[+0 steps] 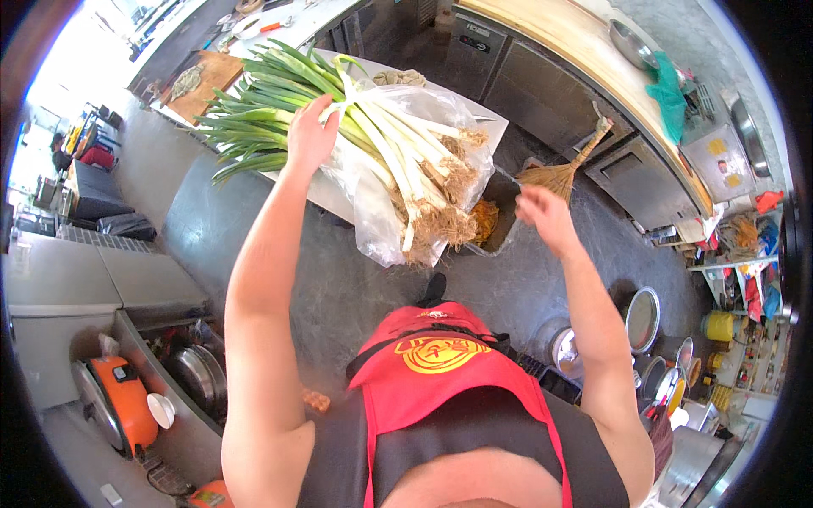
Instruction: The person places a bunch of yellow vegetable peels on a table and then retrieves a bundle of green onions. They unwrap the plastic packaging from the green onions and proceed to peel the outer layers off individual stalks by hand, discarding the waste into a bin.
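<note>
A large bundle of long green onions (394, 146) lies on a worktable (495, 130). Its leaves fan out to the left, and the roots hang past the near edge at the right. Around the white stalks is a clear plastic bag (375, 232). My left hand (312, 134) rests on the bundle where leaves meet stalks, near a pale tie; whether the fingers grip it is unclear. Off to the right, my right hand (545, 216) hovers by a waste bin (508, 219) holding orange-yellow scraps (484, 222). Its fingers are curled and blurred, so I cannot see whether they hold anything.
A straw hand broom (565, 171) leans beyond the bin, against steel undercounter fridges (540, 89). A wooden cutting board (206, 82) with a cloth lies at the table's left end. Pots and lids (643, 317) stand on the floor at right; an orange cooker (117, 400) is at left.
</note>
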Tool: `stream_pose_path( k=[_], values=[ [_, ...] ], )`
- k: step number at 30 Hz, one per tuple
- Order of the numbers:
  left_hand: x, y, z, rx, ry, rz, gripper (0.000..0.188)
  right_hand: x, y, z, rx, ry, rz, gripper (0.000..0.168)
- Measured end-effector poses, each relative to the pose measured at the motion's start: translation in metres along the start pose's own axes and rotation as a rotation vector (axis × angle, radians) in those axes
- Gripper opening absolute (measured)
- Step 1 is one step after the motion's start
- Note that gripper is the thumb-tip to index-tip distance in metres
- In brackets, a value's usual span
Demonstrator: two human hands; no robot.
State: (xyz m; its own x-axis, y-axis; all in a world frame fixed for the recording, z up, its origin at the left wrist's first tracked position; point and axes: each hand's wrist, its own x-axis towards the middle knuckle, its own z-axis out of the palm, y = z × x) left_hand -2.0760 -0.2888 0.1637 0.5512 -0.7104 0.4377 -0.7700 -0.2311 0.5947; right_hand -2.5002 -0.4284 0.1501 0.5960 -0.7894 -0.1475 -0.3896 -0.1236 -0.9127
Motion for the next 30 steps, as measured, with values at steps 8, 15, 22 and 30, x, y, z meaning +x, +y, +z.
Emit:
stream_pose_path(
  k=[8, 15, 22, 30],
  values=[
    [0.042, -0.051, 0.031, 0.351, -0.283, -0.055, 0.035, 0.155, -0.122, 0.098, 0.048, -0.338, -0.383, 0.027],
    [0.055, -0.063, 0.04, 0.117, -0.048, 0.079, 0.02, 0.251, -0.131, 0.205, -0.301, -0.225, -0.745, 0.027],
    [0.07, -0.079, 0.033, -0.154, -0.273, 0.005, 0.019, 0.285, -0.13, 0.241, -0.641, -0.287, -0.789, 0.019],
    [0.077, -0.094, 0.03, -0.467, -0.343, -0.058, 0.011, 0.296, -0.143, 0.236, -0.563, -0.476, -0.593, 0.019]
  ],
)
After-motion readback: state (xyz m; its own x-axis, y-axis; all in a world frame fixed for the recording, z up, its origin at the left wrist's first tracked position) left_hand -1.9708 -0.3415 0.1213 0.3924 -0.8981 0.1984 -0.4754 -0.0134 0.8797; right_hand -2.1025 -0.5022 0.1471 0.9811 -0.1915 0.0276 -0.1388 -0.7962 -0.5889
